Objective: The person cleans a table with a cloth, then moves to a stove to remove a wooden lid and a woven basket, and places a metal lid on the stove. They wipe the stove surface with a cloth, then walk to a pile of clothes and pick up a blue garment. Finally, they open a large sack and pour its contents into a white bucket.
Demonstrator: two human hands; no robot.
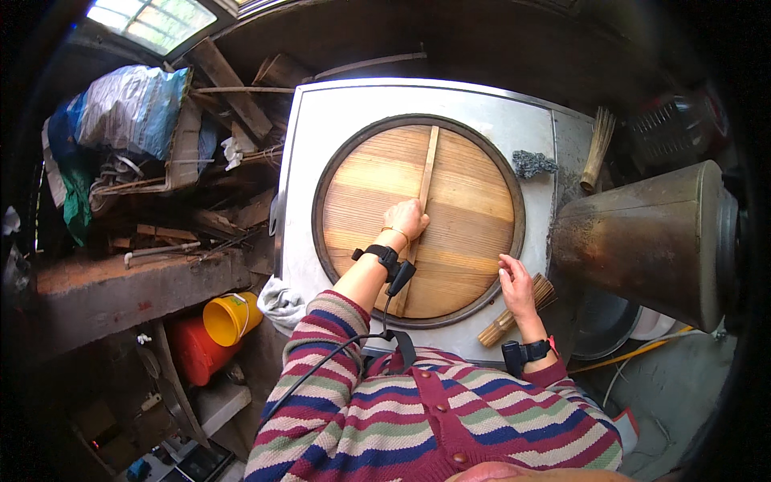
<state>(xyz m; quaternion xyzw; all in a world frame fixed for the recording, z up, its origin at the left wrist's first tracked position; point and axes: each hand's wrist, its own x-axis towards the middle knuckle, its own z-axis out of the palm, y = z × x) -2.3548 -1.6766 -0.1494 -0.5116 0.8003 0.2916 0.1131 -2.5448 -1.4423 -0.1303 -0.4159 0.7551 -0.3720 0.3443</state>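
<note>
A round wooden lid [361, 187] lies inside the dark rim [518, 211] of a large wok set into a white-topped stove [319, 114]. Across the lid runs a narrow wooden handle bar [429, 162]. My left hand [406, 218] is closed around this bar near its middle. To the right, my right hand [517, 289] is held with fingers apart beside the wok rim and has nothing in it. Partly hidden under that hand, a bamboo whisk brush [497, 329] rests on the stove top. What lies beneath the lid is hidden.
A grey metal scourer [534, 164] sits right of the wok, with another bamboo brush [597, 150] farther out. A large metal vessel [644, 235] stands at right. Left are a grey cloth [282, 306], a yellow bucket [224, 320], a red bucket [197, 355] and stacked firewood [232, 102].
</note>
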